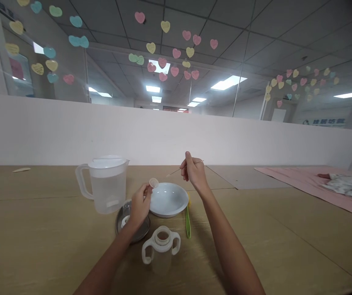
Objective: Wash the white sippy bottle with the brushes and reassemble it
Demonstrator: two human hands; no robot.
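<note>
My left hand (141, 203) pinches a small, round, pale translucent piece (154, 182) at the left rim of the white bowl (169, 200). Above that bowl's right side, my right hand (192, 171) is closed around a thin stick (174, 172), whose tip slants down to the left. A baby bottle (161, 250) with two handles stands upright and uncapped in front of the bowl. Under my left forearm sits a metal bowl (118, 229), partly hidden, with a white ring-like part (125, 221) in it. A green-handled brush (188, 223) lies beside the white bowl.
A clear lidded pitcher (107, 184) with liquid stands on the left. A flat pale oval piece (21, 169) lies at the far left. Right of me, a pink cloth (311, 180) bears a folded patterned garment (349, 186). A white wall (170, 137) with windows above it borders the table's back.
</note>
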